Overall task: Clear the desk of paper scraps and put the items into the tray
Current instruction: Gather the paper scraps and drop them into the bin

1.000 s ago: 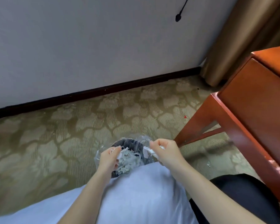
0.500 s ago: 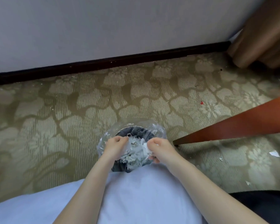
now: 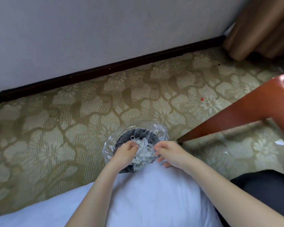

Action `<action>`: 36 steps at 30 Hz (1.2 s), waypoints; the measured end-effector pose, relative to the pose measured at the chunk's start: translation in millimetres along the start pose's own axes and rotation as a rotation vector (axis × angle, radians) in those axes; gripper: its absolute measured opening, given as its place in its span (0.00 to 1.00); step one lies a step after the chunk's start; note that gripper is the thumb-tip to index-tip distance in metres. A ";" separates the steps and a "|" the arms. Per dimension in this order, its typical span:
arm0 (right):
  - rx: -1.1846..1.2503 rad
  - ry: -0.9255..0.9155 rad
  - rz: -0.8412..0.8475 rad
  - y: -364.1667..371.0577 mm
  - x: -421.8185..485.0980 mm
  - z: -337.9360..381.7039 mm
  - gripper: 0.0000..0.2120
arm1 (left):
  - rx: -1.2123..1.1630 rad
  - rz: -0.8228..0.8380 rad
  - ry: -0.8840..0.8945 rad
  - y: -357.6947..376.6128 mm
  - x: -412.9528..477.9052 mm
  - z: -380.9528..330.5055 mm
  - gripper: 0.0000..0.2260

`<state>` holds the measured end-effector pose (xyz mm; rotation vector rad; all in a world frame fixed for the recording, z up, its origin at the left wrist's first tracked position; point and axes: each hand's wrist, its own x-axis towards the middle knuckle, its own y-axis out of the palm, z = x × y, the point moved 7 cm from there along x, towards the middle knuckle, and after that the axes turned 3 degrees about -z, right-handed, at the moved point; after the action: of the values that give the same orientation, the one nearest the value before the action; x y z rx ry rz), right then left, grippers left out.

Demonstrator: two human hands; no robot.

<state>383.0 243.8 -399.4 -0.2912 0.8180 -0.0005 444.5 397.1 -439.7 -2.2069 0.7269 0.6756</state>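
Observation:
A small dark waste bin [image 3: 138, 131] with a clear plastic liner [image 3: 161, 131] stands on the carpet directly below me. White paper scraps [image 3: 145, 150] are heaped inside it. My left hand [image 3: 125, 152] hovers over the bin's left side, fingers curled with the tips together and no scrap visible in them. My right hand [image 3: 170, 154] hangs over the right side, its fingers loosely bent and apart, holding nothing I can see. My white shirt [image 3: 151, 194] hides the near part of the bin. No tray is in view.
An orange-brown wooden desk leg [image 3: 228, 125] slants down just right of the bin. Loose paper scraps [image 3: 279, 142] and a red speck [image 3: 202, 99] lie on the patterned carpet. A dark baseboard [image 3: 105, 68] runs under the wall, with a brown curtain [image 3: 261, 27] at top right.
My head has tilted down, so the desk has slid mostly out of view. Both hands have lowered over the bin, and the white scraps they held a second ago have left them.

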 end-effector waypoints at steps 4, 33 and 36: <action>-0.022 -0.072 -0.065 -37.0 -32.2 10.2 0.09 | 0.170 0.054 0.166 -5.2 -35.2 -55.1 0.13; -0.549 -0.316 -1.186 -254.5 -554.8 -41.9 0.09 | 0.882 0.295 1.424 167.7 -433.3 -431.3 0.09; -0.470 -0.200 -1.302 -270.2 -596.1 -102.4 0.08 | 0.884 0.365 1.553 228.2 -468.4 -440.1 0.10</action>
<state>-69.5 25.1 32.3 -1.2067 0.3011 -0.9919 71.3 70.2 28.4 -1.3676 1.7010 -1.2306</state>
